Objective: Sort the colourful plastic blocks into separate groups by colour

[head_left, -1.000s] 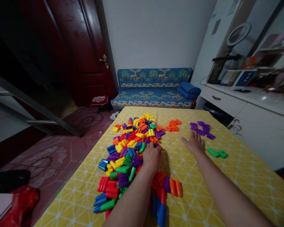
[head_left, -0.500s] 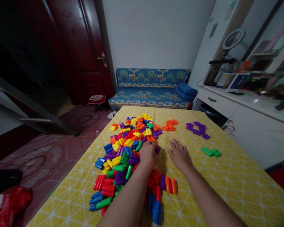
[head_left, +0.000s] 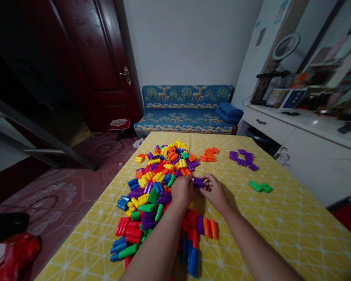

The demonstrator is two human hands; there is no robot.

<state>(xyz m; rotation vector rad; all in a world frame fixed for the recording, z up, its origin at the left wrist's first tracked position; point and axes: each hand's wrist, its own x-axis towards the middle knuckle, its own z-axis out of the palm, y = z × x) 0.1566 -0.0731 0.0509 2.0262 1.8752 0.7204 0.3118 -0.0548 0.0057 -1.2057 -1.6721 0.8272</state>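
Observation:
Between my two hands is a purple plastic toy block [head_left: 198, 182] made of joined tubes. My left hand [head_left: 182, 191] is closed on its left end, at the right side of a large mixed heap of coloured blocks [head_left: 156, 175]. The fingers of my right hand [head_left: 215, 192] pinch the block's right end. Part of the block is hidden by my fingers. Under and beside my left forearm lie red blocks [head_left: 190, 220], an orange block [head_left: 210, 228] and blue blocks [head_left: 193, 262].
On the yellow patterned tablecloth [head_left: 251, 234], an orange group [head_left: 210, 154], a purple group [head_left: 243, 159] and a green group [head_left: 260, 186] lie apart on the right. Beyond the table stands a blue sofa [head_left: 187, 113]; a white dresser [head_left: 318, 156] is at the right.
My right hand has moved left and closed from spread fingers onto the purple block. The block now shows between both hands, while my left hand has barely moved.

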